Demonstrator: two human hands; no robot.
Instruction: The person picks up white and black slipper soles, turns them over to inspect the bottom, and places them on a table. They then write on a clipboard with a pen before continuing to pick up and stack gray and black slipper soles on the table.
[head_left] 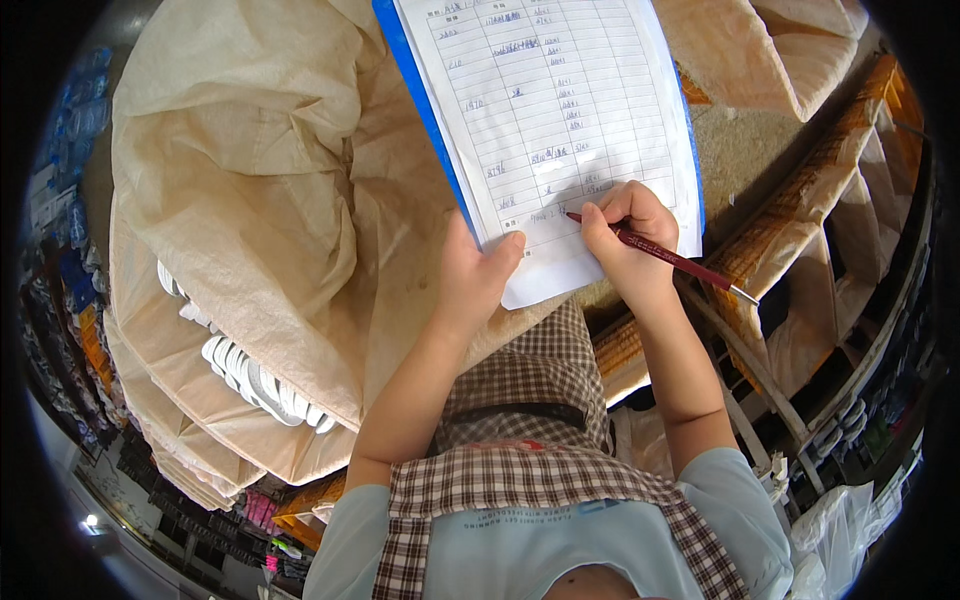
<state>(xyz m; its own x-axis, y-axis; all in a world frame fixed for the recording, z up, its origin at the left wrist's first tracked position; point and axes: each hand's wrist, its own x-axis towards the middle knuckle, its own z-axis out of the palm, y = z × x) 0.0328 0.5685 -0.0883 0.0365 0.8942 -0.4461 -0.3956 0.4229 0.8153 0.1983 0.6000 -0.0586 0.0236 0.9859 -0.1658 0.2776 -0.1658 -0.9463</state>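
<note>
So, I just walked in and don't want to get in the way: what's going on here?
The person's left hand holds a blue board with lined sheets, thumb on top. The right hand holds a dark red pen, its tip at or just above the lower rows. Some rows are filled in, others blank. To the left, white items show at the edge of beige cloth.

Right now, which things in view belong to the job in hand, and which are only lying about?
In use for the paperwork:
dark red pen, in the right hand's fingers
handwritten form sheets
blue backing board beneath, gripped with them by the left hand's fingers

Seemingly lying about:
beige cloth sack
white curved items, kind unclear
clear plastic bag
</note>
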